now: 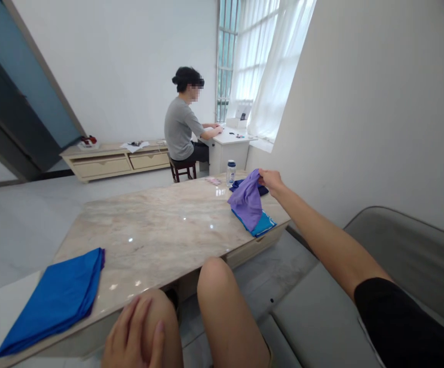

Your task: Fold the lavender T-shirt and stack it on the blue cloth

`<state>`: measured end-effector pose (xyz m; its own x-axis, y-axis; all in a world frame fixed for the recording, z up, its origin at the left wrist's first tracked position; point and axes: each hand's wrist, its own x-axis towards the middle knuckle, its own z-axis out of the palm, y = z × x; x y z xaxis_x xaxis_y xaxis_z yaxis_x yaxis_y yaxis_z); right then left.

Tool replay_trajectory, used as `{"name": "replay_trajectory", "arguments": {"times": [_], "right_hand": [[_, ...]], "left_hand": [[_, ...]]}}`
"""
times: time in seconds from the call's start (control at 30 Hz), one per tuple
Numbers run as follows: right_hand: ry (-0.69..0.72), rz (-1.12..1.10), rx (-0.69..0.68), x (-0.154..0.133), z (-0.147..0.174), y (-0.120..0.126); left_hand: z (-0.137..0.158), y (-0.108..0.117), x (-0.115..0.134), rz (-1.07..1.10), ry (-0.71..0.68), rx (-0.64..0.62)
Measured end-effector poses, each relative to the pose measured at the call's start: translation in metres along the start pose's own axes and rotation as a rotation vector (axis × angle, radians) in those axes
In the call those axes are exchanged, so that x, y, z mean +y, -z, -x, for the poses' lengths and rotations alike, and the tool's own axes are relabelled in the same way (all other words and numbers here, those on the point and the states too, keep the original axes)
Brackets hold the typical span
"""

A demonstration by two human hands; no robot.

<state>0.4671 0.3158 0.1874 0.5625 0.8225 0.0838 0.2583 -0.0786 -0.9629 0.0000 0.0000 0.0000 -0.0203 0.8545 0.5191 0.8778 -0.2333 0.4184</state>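
My right hand (270,181) pinches the upper corner of a purple cloth (247,200), which hangs down at the right end of the marble-topped table (145,220). Its lower part rests over a folded teal-blue cloth (264,223) with white print. Just behind the purple cloth lies a dark navy folded cloth (263,190), partly hidden. My left hand (133,335) lies on my left knee with its fingers stretched out, holding nothing. Nearest to it is a flat stack of folded blue cloth (59,294) at the table's left end, with a purple edge showing beneath.
A clear bottle with a blue cap (230,174) stands behind the cloths. A person in a grey shirt (181,128) sits at a white desk (231,148) by the window. A low cabinet (103,166) runs along the wall. A grey sofa (322,312) is beside me.
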Motion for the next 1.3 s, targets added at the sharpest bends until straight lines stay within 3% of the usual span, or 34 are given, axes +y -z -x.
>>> {"name": "replay_trajectory", "arguments": {"times": [0.1,0.2,0.33,0.43,0.5,0.6,0.67,0.83,0.97,1.07,1.17,1.23,1.3], "right_hand": [[0.036,-0.247,-0.126,-0.059,0.008,-0.001],[0.109,-0.434,-0.306,-0.112,0.025,-0.001],[0.261,-0.485,-0.506,-0.17,0.059,-0.003],[0.329,-0.517,-0.564,-0.202,0.086,-0.006],[0.354,-0.538,-0.575,-0.215,0.1,-0.011],[0.348,-0.559,-0.584,-0.216,0.109,-0.023],[0.304,-0.559,-0.587,-0.206,0.106,-0.031],[0.056,-0.504,-0.585,-0.157,0.083,-0.052],[-0.118,-0.465,-0.496,-0.123,0.07,-0.079],[-0.078,-0.489,-0.417,-0.12,0.059,-0.109],[0.042,-0.583,-0.337,-0.134,0.044,-0.138],[0.115,-0.67,-0.304,-0.138,0.037,-0.153],[0.164,-0.749,-0.302,-0.126,0.039,-0.163]], "left_hand": [[-0.011,0.006,0.014,0.052,0.081,-0.016],[-0.04,0.014,0.027,0.23,0.168,-0.027],[-0.116,0.027,0.047,0.443,0.181,0.066],[-0.177,0.032,0.064,0.478,0.144,0.156],[-0.205,0.031,0.073,0.566,0.215,0.124],[-0.224,0.032,0.077,0.746,0.288,-0.067],[-0.225,0.036,0.07,0.796,0.271,-0.105],[-0.229,0.058,0.022,0.773,0.34,0.023],[-0.267,0.076,-0.02,0.604,0.338,0.091],[-0.316,0.093,-0.035,0.363,0.28,0.153],[-0.362,0.113,-0.03,0.209,0.181,0.266],[-0.374,0.122,-0.025,0.147,0.111,0.32],[-0.366,0.118,-0.027,0.114,0.066,0.356]]}}
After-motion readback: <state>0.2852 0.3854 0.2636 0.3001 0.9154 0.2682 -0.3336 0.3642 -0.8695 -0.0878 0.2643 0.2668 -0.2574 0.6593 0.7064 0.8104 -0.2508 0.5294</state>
